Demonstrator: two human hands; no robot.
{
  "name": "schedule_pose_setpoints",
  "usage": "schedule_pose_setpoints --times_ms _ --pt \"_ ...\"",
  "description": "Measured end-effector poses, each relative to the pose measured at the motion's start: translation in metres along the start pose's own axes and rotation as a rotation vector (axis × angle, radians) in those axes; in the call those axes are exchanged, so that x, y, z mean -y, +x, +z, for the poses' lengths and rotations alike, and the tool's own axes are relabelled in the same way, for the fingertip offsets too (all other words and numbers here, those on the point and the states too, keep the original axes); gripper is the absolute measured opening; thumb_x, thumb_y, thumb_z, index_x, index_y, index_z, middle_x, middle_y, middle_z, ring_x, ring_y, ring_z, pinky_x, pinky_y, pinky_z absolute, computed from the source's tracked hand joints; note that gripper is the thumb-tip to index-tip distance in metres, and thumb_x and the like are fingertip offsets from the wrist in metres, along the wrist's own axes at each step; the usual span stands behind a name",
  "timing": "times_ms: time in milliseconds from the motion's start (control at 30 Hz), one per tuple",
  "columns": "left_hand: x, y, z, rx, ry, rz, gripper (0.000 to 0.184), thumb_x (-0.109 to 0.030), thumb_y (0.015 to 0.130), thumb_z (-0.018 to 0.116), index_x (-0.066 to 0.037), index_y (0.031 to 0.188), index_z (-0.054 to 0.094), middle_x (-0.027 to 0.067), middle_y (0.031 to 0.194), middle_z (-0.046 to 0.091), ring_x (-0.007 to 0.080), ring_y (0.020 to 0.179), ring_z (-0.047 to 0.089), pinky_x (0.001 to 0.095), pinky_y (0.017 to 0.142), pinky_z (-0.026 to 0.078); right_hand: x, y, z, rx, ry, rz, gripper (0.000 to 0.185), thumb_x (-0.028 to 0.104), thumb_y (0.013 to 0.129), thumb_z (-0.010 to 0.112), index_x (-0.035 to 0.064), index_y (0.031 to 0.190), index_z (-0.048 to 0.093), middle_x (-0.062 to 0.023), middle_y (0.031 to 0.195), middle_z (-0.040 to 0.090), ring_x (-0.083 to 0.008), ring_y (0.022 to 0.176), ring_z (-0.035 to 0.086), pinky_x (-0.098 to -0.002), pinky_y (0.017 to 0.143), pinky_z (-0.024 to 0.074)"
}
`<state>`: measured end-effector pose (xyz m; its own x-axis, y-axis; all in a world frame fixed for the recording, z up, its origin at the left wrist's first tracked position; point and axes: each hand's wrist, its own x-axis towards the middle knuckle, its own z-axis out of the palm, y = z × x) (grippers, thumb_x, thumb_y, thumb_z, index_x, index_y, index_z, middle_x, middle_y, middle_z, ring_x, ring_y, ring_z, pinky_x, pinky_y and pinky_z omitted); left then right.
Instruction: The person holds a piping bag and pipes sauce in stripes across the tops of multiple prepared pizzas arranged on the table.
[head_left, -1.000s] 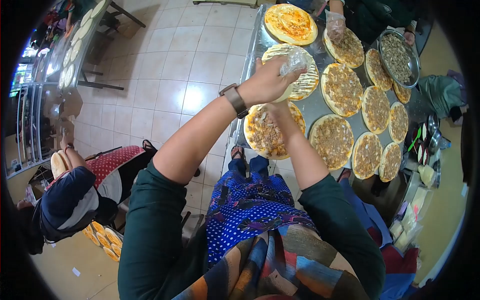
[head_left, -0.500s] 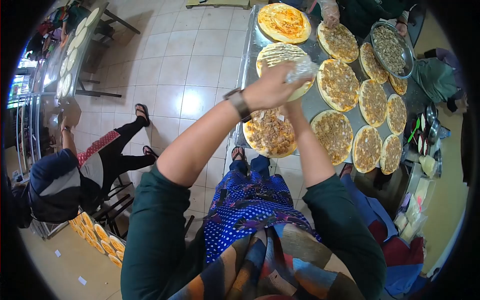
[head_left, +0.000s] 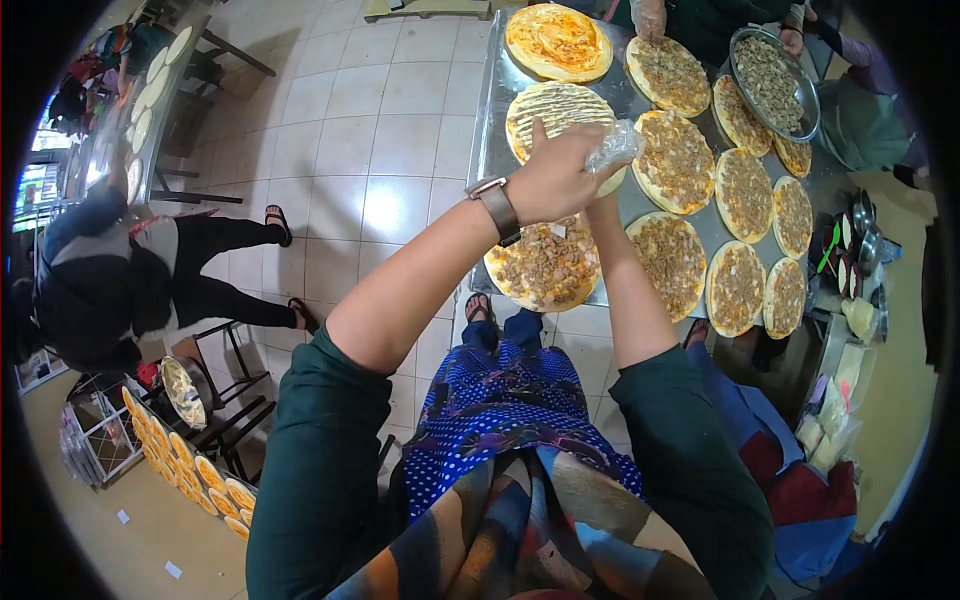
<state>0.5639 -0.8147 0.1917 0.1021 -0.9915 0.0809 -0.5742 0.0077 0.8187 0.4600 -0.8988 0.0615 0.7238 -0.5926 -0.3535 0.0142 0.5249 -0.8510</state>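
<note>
My left hand [head_left: 556, 178], with a watch [head_left: 493, 208] at its wrist, is closed around a crumpled clear plastic bag [head_left: 617, 146] above the steel table. My right hand [head_left: 601, 208] meets it from below; its fingers are hidden behind the left hand. Under the hands lies a round pizza [head_left: 545, 104] striped with thin sauce lines, partly covered by them. Nearer to me, a pizza [head_left: 543, 268] topped with crumbly brown bits reaches the table's edge. Another brown-topped pizza [head_left: 673, 163] lies just right of the hands.
An orange-sauced pizza [head_left: 558, 42] lies at the far left corner of the steel table [head_left: 484, 120]. Across it, a co-worker's gloved hand [head_left: 649, 18] is over a pizza, beside a metal bowl [head_left: 775, 85] of topping. Another person [head_left: 110, 270] stands at the left, near pale dough rounds [head_left: 150, 90].
My hands and the plastic bag have shifted slightly right over the striped pizza. The person at the left has turned and moved toward the dough table, uncovering a pot behind them.
</note>
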Motion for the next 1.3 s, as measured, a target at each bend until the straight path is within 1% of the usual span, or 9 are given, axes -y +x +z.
schedule_pose_setpoints --times_ms 233,400,667,800,900,967,1067,1100,1300 --pt "-0.001 -0.039 -0.027 0.130 -0.103 -0.128 0.028 -0.031 0.094 0.039 -0.018 0.110 0.058 0.0024 0.111 0.057 0.0181 0.114 0.046 0.0519 0.104 0.002 -0.037 -0.024 0.018 0.032 -0.367 -0.122 0.048 0.013 0.087 0.052 0.0012 0.129 0.032 -0.0123 0.127 0.041 -0.0214 0.116 0.042 -0.0343 0.097 0.0362" --pt "-0.008 0.008 0.005 0.014 -0.019 0.049 0.032 -0.034 0.090 0.045 -0.012 0.109 0.058 0.0121 0.110 0.057 0.0288 0.108 0.050 0.0618 0.098 0.012 -0.023 -0.031 0.021 0.058 -0.559 -0.143 0.050 0.012 0.087 0.052 0.0012 0.131 0.031 -0.0124 0.129 0.039 -0.0213 0.117 0.040 -0.0343 0.099 0.0343" --pt "-0.003 -0.051 -0.025 0.163 -0.025 -0.168 0.028 -0.028 0.093 0.041 -0.015 0.113 0.055 0.0044 0.104 0.060 0.0213 0.109 0.050 0.0508 0.104 0.010 -0.077 -0.050 0.073 0.050 -0.875 -0.209 0.064 0.016 0.085 0.056 0.0026 0.137 0.021 -0.0129 0.136 0.031 -0.0233 0.128 0.029 -0.0336 0.105 0.0240" --pt "-0.003 -0.008 0.005 0.148 -0.068 0.006 0.030 -0.030 0.093 0.041 -0.015 0.115 0.054 0.0067 0.109 0.059 0.0218 0.112 0.047 0.0507 0.104 0.009 -0.002 -0.023 -0.004 0.052 -0.254 -0.096 0.065 0.020 0.082 0.061 0.0025 0.134 0.026 -0.0089 0.131 0.038 -0.0224 0.118 0.043 -0.0331 0.098 0.0350" --pt "-0.005 0.001 0.014 -0.044 0.043 0.063 0.033 -0.033 0.090 0.046 -0.012 0.114 0.056 0.0121 0.117 0.054 0.0272 0.115 0.046 0.0598 0.101 0.007 -0.012 -0.026 -0.004 0.054 -0.273 -0.115 0.064 0.019 0.082 0.061 0.0025 0.133 0.026 -0.0089 0.130 0.039 -0.0221 0.117 0.043 -0.0330 0.098 0.0356" --pt "-0.006 -0.021 -0.002 0.107 0.049 -0.008 0.031 -0.030 0.092 0.041 -0.014 0.115 0.055 0.0100 0.122 0.052 0.0251 0.120 0.041 0.0523 0.105 0.004 -0.035 -0.031 0.039 0.056 -0.279 -0.136 0.063 0.019 0.082 0.061 0.0025 0.132 0.027 -0.0088 0.130 0.039 -0.0219 0.116 0.044 -0.0329 0.097 0.0361" --pt "-0.017 -0.055 -0.024 0.154 0.005 -0.128 0.030 -0.029 0.092 0.040 -0.015 0.114 0.056 0.0084 0.122 0.052 0.0248 0.122 0.040 0.0545 0.105 0.001 -0.070 -0.058 0.089 0.051 -0.274 -0.169 0.062 0.018 0.082 0.061 0.0024 0.132 0.028 -0.0086 0.128 0.040 -0.0216 0.114 0.045 -0.0327 0.096 0.0370" --pt "-0.018 -0.059 -0.025 0.209 -0.029 -0.229 0.030 -0.029 0.093 0.039 -0.016 0.114 0.057 0.0080 0.122 0.052 0.0242 0.122 0.040 0.0555 0.104 0.001 -0.073 -0.057 0.085 0.047 -0.273 -0.179 0.061 0.018 0.082 0.061 0.0024 0.131 0.028 -0.0086 0.128 0.041 -0.0215 0.114 0.045 -0.0326 0.095 0.0373" --pt "-0.009 0.002 0.020 0.150 -0.043 -0.015 0.028 -0.027 0.092 0.042 -0.015 0.112 0.058 0.0086 0.124 0.051 0.0250 0.117 0.043 0.0555 0.104 0.004 -0.030 0.004 -0.055 0.040 -0.309 -0.232 0.058 0.017 0.082 0.061 0.0023 0.130 0.031 -0.0083 0.126 0.042 -0.0208 0.111 0.047 -0.0322 0.093 0.0390"
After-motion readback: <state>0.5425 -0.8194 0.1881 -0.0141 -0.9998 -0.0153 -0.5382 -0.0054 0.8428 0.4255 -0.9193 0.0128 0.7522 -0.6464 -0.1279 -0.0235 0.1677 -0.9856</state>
